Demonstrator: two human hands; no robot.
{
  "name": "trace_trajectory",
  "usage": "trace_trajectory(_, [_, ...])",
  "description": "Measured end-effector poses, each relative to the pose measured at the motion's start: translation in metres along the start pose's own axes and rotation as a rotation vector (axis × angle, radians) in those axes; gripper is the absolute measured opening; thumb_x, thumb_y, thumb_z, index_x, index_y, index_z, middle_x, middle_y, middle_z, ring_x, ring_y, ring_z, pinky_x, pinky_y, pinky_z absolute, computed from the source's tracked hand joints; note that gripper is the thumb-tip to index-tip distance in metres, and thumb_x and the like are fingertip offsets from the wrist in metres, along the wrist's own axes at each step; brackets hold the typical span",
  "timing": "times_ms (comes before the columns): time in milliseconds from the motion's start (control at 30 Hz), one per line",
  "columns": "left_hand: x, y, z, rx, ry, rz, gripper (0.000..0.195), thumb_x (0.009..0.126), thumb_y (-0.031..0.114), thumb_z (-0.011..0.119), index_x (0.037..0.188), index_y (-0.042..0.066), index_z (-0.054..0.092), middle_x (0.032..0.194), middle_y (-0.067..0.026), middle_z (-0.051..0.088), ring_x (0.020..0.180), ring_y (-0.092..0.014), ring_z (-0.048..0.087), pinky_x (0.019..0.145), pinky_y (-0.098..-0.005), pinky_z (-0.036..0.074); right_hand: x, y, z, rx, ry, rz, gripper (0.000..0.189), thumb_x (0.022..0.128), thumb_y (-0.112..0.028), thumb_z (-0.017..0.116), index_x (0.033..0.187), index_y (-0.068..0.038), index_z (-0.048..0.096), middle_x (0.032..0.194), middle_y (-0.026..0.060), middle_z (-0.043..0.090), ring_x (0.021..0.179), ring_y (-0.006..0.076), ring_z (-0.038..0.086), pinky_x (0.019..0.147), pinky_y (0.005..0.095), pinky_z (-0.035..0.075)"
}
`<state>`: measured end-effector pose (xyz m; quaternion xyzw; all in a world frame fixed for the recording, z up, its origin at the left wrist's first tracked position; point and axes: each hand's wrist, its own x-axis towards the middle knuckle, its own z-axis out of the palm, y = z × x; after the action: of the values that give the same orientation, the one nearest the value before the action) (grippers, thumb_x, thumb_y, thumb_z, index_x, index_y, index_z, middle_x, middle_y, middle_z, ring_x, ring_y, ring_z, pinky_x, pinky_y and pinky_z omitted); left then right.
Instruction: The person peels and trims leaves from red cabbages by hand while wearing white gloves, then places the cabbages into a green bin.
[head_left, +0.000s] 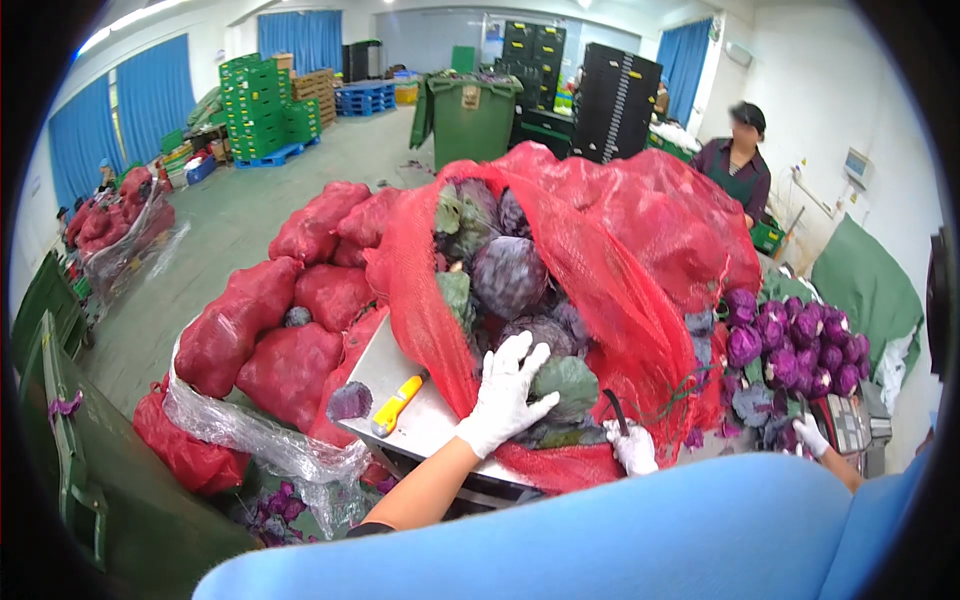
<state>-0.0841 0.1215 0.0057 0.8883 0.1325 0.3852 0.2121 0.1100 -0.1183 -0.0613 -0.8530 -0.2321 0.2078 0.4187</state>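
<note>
Gloved in white, my left hand lies spread with its fingers on a green outer cabbage leaf at the mouth of an opened red mesh sack. Purple cabbages with loose leaves fill the sack. My right hand, also in a white glove, is closed around a knife whose dark curved blade points up beside the red mesh. To the left of my left hand, a yellow utility knife lies on the metal tabletop, near a loose purple leaf.
Full red mesh sacks are stacked at the left, partly wrapped in clear film. Trimmed purple cabbages are piled at the right, where a co-worker's gloved hand shows. Another person stands behind. A green wheeled bin stands beyond the sacks.
</note>
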Motion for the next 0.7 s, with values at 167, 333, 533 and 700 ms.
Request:
trace_trajectory(167, [-0.060,0.039,-0.008,0.062,-0.154,0.265,0.062,0.085,0.043,0.077,0.137,0.015,0.060,0.152,-0.0110,0.049,0.141,-0.031,0.046,0.119,-0.0651,0.020,-0.011,-0.032,-0.015,0.238,-0.067,0.132,0.034,0.092,-0.011,0.069,0.126,-0.013,0.072,0.079,-0.0015,0.068,0.049,0.0080,0.052,0.045,0.0262,0.046])
trace_trajectory(333, [-0.091,0.050,-0.002,-0.105,-0.223,0.364,0.040,0.087,0.038,0.077,0.115,0.011,0.070,0.139,-0.0085,0.061,0.130,-0.025,0.058,0.120,-0.0633,0.022,-0.032,-0.105,-0.029,0.362,0.118,-0.104,0.038,0.093,-0.013,0.066,0.131,-0.012,0.070,0.082,-0.0032,0.065,0.051,0.0046,0.048,0.046,0.0231,0.040])
trace_trajectory(533, [-0.094,0.059,-0.005,-0.188,-0.205,0.338,0.022,0.089,0.028,0.072,0.102,0.010,0.071,0.120,-0.0082,0.065,0.121,-0.025,0.059,0.114,-0.0619,0.031,-0.041,-0.158,-0.003,-0.229,0.009,-0.544,0.070,0.090,-0.037,0.072,0.149,-0.007,0.051,0.135,0.0155,0.063,0.122,0.0294,0.061,0.104,0.0386,0.046])
trace_trajectory(700, [-0.106,0.047,-0.011,-0.043,-0.285,0.144,0.027,0.089,0.028,0.074,0.106,0.007,0.070,0.110,-0.0097,0.066,0.113,-0.025,0.062,0.111,-0.0507,0.039,-0.012,-0.133,0.016,-0.168,-0.062,-0.469,0.071,0.092,-0.042,0.071,0.150,-0.006,0.051,0.146,0.0188,0.057,0.133,0.0324,0.056,0.113,0.0398,0.041])
